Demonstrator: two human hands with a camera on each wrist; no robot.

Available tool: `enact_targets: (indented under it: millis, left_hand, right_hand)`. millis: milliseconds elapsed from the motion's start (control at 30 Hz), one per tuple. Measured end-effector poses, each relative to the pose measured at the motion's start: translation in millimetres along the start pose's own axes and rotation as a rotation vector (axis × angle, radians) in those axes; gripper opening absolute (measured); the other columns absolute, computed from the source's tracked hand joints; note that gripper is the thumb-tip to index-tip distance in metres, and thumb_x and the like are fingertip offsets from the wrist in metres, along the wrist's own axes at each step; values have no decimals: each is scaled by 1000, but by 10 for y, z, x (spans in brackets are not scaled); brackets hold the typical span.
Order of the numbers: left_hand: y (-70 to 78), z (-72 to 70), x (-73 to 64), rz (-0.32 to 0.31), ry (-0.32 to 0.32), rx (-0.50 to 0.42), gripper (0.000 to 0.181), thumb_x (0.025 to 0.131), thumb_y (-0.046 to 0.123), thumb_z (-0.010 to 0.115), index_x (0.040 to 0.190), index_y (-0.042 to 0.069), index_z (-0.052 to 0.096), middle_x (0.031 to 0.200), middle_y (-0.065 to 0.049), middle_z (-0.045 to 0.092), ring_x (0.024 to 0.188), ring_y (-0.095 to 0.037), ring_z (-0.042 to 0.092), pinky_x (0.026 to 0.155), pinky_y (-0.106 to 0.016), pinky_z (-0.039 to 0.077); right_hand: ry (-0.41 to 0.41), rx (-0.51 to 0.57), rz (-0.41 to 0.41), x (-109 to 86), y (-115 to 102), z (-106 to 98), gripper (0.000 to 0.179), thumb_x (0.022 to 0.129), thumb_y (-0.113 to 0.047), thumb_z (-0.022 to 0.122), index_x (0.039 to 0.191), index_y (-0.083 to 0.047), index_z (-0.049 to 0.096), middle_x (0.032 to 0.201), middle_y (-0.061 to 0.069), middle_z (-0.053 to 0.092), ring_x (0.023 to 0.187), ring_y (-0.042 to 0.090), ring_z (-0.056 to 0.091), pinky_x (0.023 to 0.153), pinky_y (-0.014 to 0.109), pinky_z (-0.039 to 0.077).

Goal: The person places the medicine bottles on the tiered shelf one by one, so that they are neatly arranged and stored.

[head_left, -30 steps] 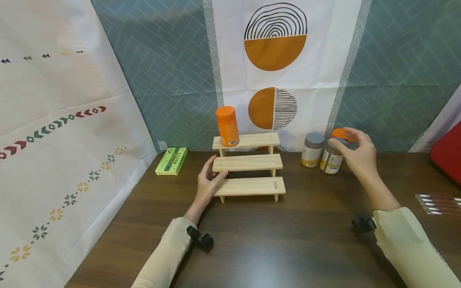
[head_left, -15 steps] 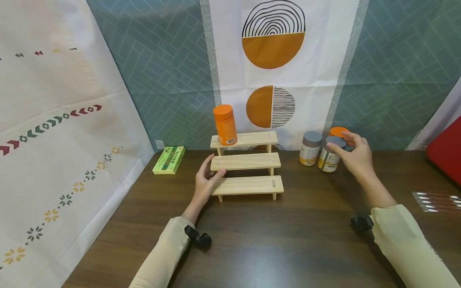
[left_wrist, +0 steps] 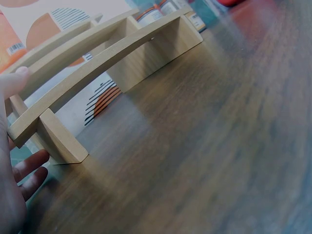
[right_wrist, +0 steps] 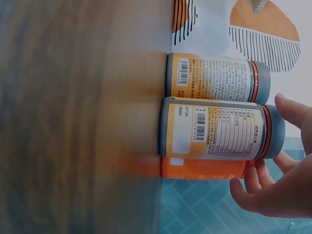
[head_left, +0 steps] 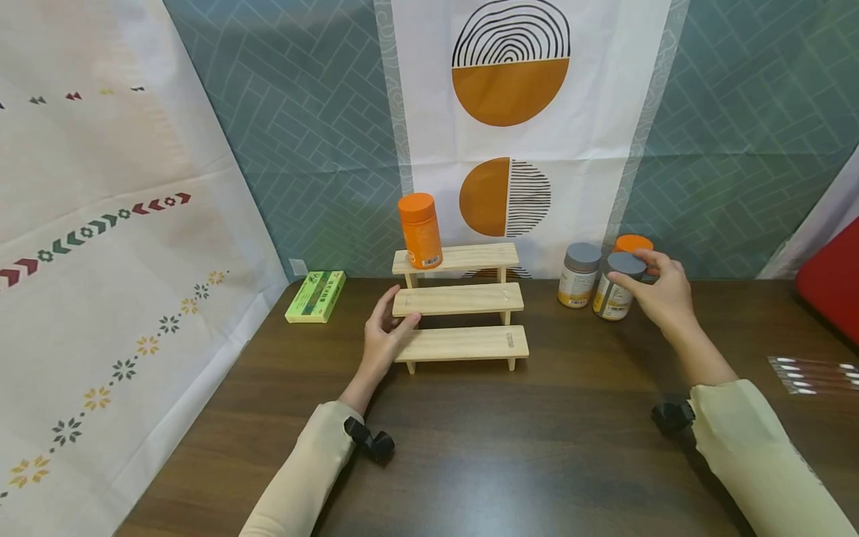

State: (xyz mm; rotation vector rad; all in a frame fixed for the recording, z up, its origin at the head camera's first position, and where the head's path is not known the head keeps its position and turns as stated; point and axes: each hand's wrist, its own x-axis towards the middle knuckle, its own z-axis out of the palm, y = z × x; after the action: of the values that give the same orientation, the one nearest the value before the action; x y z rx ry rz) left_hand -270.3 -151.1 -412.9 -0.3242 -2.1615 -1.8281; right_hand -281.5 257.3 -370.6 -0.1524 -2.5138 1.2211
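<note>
A three-tier wooden display stand [head_left: 463,300] stands on the table, with an orange bottle [head_left: 420,233] upright at the left of its top step. My left hand [head_left: 379,341] holds the stand's left end, its thumb [left_wrist: 18,80] against a step edge and other fingers lower at the side. At the right, a grey-capped bottle [right_wrist: 214,129] with a yellow-white label stands upright. Thumb and fingers of my right hand [head_left: 667,297] sit on either side of its cap, pinching it. A similar grey-capped bottle [head_left: 579,276] stands beside it; another orange bottle [right_wrist: 202,168] is partly hidden behind.
A green-yellow box [head_left: 315,297] lies at the back left of the dark wooden table [head_left: 503,447]. A clear pack of white-tipped sticks [head_left: 813,375] lies at the right, near a red object [head_left: 832,280]. Patterned cloth [head_left: 315,164] hangs behind.
My right hand has lowered slightly, its fingers coming closer around the grey cap. The left hand stays at the stand's left end. The head view has shifted a little.
</note>
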Motion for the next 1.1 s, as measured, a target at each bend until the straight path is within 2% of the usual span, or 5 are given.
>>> enact_targets:
  millis: [367, 500, 700, 1033, 1100]
  left_hand:
    - [10, -11, 10, 7, -3, 25, 60, 90, 4, 67, 145, 1, 43, 150, -22, 44, 115, -15, 54, 90, -27, 45]
    - [-9, -22, 17, 19, 0, 28, 60, 90, 3, 67, 144, -1, 43, 148, -24, 45, 110, -8, 55, 90, -31, 45]
    - [-262, -47, 84, 20, 12, 8, 61, 90, 5, 68, 146, 5, 43, 143, -19, 53, 98, 2, 56, 88, -25, 45]
    - [-284, -5, 88, 18, 17, -11, 61, 89, 5, 69, 145, 7, 45, 146, -19, 50, 108, -14, 57, 90, -29, 46]
    - [-334, -1, 99, 32, 23, -11, 60, 89, 6, 69, 145, 9, 46, 146, -18, 51, 108, -11, 57, 89, -28, 46]
  right_hand:
    - [-50, 1, 27, 1, 20, 16, 69, 94, -31, 64, 149, -2, 35, 140, 32, 35, 127, 46, 38, 82, 31, 37]
    - [-52, 3, 29, 7, 19, 28, 69, 94, -30, 64, 149, -2, 35, 140, 32, 36, 127, 46, 38, 80, 26, 35]
    - [-44, 4, 29, 5, 7, 47, 68, 93, -30, 65, 148, -2, 36, 140, 32, 37, 127, 46, 39, 79, 26, 35]
    - [-24, -5, 37, 11, 23, 10, 69, 92, -36, 65, 146, -1, 39, 141, 30, 38, 125, 45, 40, 80, 29, 36]
    - [-19, -5, 40, 14, 30, 10, 69, 92, -36, 65, 146, -1, 40, 140, 30, 39, 124, 44, 40, 79, 27, 35]
